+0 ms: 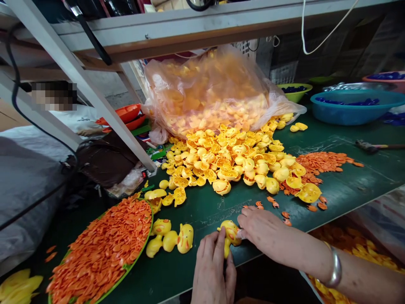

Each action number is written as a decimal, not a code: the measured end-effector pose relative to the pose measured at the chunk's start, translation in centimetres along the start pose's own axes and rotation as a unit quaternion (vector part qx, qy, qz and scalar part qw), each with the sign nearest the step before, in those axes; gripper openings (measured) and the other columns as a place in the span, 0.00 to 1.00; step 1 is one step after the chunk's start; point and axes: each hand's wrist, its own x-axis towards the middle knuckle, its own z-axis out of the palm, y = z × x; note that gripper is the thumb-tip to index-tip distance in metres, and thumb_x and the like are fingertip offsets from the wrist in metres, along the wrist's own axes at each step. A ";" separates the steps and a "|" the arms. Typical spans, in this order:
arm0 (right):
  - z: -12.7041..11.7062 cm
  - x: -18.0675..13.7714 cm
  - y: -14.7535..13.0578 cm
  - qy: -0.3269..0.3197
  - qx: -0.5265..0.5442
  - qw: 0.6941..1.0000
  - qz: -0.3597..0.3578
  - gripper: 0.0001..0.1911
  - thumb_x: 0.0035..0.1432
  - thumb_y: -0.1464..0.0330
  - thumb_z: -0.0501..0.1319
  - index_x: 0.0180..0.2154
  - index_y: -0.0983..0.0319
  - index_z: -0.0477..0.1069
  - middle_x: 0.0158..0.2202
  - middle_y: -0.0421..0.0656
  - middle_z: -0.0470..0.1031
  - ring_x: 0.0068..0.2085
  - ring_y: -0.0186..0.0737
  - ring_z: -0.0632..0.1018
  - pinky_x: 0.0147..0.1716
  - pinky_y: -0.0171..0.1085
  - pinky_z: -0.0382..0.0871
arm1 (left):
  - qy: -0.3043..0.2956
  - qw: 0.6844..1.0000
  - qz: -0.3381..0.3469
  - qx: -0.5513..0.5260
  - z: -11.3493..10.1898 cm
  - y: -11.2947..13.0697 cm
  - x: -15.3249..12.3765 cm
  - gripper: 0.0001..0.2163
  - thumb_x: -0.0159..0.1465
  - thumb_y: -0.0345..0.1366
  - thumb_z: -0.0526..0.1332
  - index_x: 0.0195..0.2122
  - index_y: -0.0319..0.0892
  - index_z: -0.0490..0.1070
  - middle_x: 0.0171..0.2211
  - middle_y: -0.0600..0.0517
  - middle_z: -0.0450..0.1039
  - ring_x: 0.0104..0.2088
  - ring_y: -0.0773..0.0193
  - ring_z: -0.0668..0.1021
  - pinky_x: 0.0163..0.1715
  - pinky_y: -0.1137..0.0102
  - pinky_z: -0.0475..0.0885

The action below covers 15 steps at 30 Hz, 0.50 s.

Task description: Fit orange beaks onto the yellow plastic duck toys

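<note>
Near the front edge of the green table, my left hand (212,264) grips a small yellow toy duck (230,230) between thumb and fingers. The duck has an eye and orange markings. My right hand (262,227) is at the duck's right side, fingers bent together; what they hold, if anything, is hidden. A pale bit shows at its fingertips. Small orange plastic pieces (274,202) lie just beyond that hand. To the left of my hands, several more yellow ducks (185,238) rest on the table.
A heap of yellow duck shells (228,158) spills from a clear plastic bag (202,93). Orange pieces fill a green-rimmed tray (148,236) at left; another orange pile (325,164) lies right. A blue basin (351,116) stands behind. A shelf post (104,101) rises at left, near another person (72,116).
</note>
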 end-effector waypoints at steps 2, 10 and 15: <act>-0.3 0.2 -0.1 -0.028 -0.010 0.999 -0.043 0.08 0.57 0.79 0.55 0.32 0.62 0.69 0.31 0.44 0.72 0.34 0.43 0.72 0.33 0.38 0.60 | -0.003 1.000 0.000 -0.003 0.0 0.0 0.0 0.24 0.62 0.30 0.54 0.61 0.38 0.56 0.48 0.41 0.66 0.47 0.57 0.71 0.47 0.60 0.72; -0.1 2.5 1.0 -0.149 0.055 0.986 -0.050 0.12 0.58 0.77 0.53 0.27 0.62 0.71 0.27 0.41 0.72 0.28 0.37 0.70 0.26 0.35 0.53 | -0.020 0.999 0.018 -0.031 0.0 -0.6 0.1 0.24 0.63 0.30 0.55 0.60 0.38 0.56 0.49 0.41 0.66 0.49 0.58 0.70 0.49 0.62 0.72; 0.1 3.1 2.0 -0.161 0.101 0.980 -0.055 0.15 0.60 0.74 0.52 0.23 0.62 0.69 0.23 0.39 0.70 0.25 0.34 0.67 0.24 0.35 0.49 | -0.032 0.998 0.010 -0.053 -0.3 -0.5 0.3 0.24 0.63 0.31 0.54 0.61 0.38 0.55 0.49 0.41 0.66 0.50 0.57 0.70 0.49 0.60 0.71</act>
